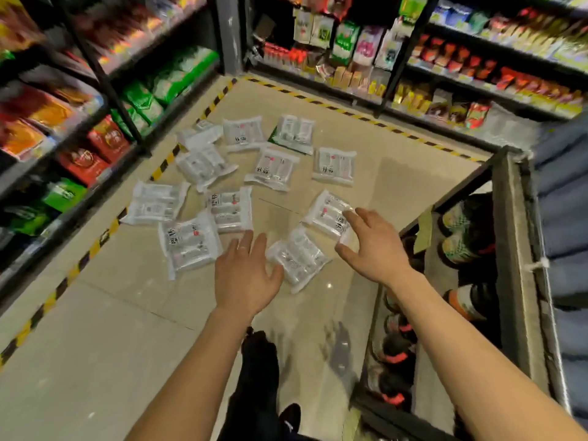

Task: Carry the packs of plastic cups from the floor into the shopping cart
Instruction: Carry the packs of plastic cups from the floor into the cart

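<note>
You have bare floor open near you on the left, but shelves hem the left and far sides, and the shopping cart walls off your right.

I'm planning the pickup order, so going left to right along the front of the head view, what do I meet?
Shelf of red and green packets → pack of cups by the left hand → left hand → pack between the hands → right hand → shopping cart.

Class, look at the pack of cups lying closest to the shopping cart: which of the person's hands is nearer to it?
Right. The right hand overlaps the near corner of that pack, fingers open around it. The left hand hovers further left, beside a different pack.
</note>
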Demonstrator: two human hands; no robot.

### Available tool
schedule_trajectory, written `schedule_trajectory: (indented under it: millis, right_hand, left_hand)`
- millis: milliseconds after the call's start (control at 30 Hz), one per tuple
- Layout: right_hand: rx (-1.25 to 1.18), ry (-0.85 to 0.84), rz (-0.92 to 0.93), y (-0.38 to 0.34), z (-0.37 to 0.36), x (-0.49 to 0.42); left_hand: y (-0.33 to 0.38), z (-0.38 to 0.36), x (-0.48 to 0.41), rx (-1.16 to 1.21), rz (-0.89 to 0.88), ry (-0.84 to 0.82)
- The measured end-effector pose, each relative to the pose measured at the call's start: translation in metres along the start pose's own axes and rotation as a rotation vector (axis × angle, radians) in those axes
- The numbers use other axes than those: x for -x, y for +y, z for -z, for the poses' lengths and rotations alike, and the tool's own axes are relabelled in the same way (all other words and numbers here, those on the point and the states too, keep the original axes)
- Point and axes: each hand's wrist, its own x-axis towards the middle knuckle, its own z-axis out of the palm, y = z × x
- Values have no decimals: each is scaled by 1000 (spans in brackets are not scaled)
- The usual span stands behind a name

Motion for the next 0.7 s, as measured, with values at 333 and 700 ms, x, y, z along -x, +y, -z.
schedule_trajectory:
  millis: [333,700]
  right_hand:
    - [3,-156,-15,49,-121,-201]
    - [-46,-418,34,136,-354,-336]
  left_hand:
    - [-28,-118,-189,14,184,-148]
    - [-50,-342,-318,81,379,-418]
